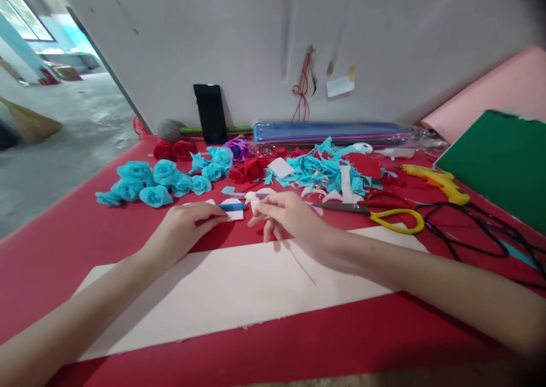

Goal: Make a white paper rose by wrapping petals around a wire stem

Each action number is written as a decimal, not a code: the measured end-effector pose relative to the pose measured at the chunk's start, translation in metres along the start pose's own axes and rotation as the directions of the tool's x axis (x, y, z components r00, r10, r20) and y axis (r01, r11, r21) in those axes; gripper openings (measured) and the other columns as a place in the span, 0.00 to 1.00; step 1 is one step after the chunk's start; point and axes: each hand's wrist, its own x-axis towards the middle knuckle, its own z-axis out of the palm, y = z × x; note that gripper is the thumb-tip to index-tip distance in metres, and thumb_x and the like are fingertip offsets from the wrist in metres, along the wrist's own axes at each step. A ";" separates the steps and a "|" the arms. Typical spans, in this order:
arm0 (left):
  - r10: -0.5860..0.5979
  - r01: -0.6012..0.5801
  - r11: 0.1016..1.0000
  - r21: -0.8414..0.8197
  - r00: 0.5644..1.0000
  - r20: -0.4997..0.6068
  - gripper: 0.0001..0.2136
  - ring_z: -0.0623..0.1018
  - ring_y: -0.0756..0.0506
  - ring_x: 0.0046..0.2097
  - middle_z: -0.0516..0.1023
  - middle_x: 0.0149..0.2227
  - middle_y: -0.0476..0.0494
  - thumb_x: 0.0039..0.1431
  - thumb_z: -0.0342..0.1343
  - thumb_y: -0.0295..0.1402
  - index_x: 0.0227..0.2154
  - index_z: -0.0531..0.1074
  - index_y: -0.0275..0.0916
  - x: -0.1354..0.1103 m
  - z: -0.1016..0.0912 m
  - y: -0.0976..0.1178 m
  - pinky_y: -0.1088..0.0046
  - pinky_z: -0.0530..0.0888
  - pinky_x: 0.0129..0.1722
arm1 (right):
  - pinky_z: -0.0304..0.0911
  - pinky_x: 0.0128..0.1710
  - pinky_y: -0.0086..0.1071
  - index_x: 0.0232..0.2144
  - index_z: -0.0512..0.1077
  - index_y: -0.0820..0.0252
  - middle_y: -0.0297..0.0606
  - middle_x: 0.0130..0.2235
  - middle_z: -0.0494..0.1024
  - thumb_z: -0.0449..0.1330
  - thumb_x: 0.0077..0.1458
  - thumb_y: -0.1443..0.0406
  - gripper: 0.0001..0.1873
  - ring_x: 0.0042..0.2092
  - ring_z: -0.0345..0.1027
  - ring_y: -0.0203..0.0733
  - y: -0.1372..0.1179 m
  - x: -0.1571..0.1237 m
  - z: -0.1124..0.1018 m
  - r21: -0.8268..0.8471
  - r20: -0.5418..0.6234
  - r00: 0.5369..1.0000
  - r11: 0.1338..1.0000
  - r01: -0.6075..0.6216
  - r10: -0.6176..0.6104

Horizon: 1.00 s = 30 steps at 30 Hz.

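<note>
Over the red bench (273, 350), the right hand (292, 219) pinches a small white piece (251, 201); a thin wire (304, 268) slants out beneath, long axis toward five o'clock. At the piece's nine o'clock lies a blue stick (231, 207), aligned nine to three; whether the left hand (190, 223) beside it has it in its grip, I cannot tell

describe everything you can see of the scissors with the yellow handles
The scissors have dark, slim blades that look like metal and yellow handles that look like plastic. They lie flat on the red tabletop, blades pointing left and seemingly closed. The handles overlap the far edge of the long white sheet. The blade end lies near the right hand, which does not hold them; whether they touch is unclear.
</note>
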 end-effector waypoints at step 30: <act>0.154 -0.148 0.976 0.161 0.988 -0.026 0.09 0.74 0.46 0.41 0.73 0.41 0.43 0.59 0.50 0.34 0.38 0.69 0.36 0.000 0.009 -0.003 0.63 0.72 0.41 | 0.54 0.11 0.21 0.28 0.60 0.63 0.37 0.18 0.71 0.45 0.61 0.64 0.12 0.16 0.67 0.34 -0.001 0.012 0.011 0.007 0.076 0.985 0.988 -0.155 0.154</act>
